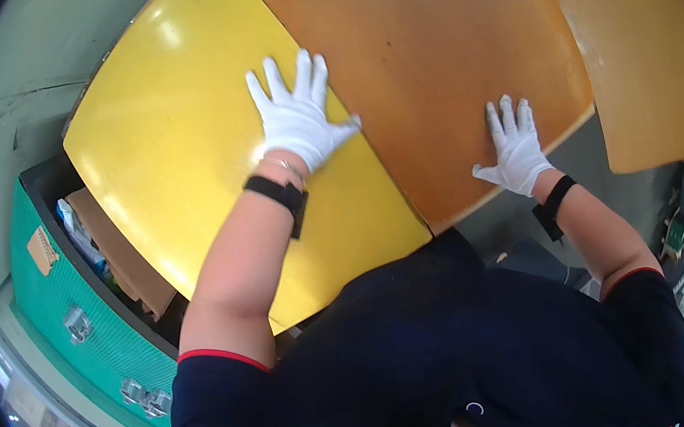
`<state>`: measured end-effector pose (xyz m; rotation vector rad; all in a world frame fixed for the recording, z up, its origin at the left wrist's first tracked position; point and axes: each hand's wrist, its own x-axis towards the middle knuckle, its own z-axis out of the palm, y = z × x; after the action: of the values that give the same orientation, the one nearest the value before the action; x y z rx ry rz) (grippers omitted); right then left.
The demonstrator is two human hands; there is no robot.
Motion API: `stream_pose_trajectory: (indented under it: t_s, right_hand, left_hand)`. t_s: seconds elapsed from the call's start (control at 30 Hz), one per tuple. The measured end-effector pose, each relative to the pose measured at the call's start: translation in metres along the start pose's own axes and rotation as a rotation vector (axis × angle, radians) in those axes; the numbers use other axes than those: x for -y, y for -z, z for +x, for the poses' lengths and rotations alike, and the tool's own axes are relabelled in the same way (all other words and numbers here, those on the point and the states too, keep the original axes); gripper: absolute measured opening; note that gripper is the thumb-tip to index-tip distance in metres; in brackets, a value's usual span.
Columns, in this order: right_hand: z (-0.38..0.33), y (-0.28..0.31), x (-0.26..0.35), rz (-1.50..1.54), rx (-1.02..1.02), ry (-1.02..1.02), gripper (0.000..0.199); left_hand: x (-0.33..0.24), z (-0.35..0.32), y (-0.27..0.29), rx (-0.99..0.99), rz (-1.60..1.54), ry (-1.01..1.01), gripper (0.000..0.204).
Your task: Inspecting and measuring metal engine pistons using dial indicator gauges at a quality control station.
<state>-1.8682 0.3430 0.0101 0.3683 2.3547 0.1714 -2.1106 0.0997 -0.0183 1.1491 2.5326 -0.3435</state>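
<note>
My left hand [298, 119], in a white glove, lies with fingers spread on the yellow table top [180, 150], its thumb reaching over the seam onto the brown table top [432, 47]. Also white-gloved, my right hand [518, 151] rests palm down near the front right part of the brown top, fingers extended and thumb out to the side. Neither hand holds anything. Each wrist carries a black band, and a thin bracelet shows above the left one. The two table tops meet edge to edge in front of me.
To the left stands a green case [73, 265] with metal latches, its open top showing brown cardboard [122, 248] and plastic wrapping. A separate brown-topped table [637, 42] stands at the right beyond a gap. Along the far left runs a pale wall [34, 74].
</note>
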Motion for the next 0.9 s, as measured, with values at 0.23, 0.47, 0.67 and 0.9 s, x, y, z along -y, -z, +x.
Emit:
stream_pose_trajectory:
  t_s: [0.23,0.47,0.67,0.9]
  right_hand:
    - [-0.026,-0.034,0.021,0.029,-0.082,-0.101,0.108]
    - [-0.03,-0.029,0.024,-0.076,-0.082,-0.111,0.106]
    - [-0.01,-0.077,-0.03,0.264,-0.466,0.028,0.093]
    - [0.058,-0.09,-0.211,0.38,-0.437,-0.442,0.113]
  left_hand:
    - [-0.085,-0.111,-0.037,0.028,-0.152,-0.379,0.083]
    - [-0.099,-0.135,-0.035,-0.002,-0.098,-0.314,0.08]
    - [-0.132,-0.161,-0.041,0.052,-0.182,-0.176,0.083]
    - [-0.198,-0.158,-0.039,0.048,-0.353,0.228,0.097]
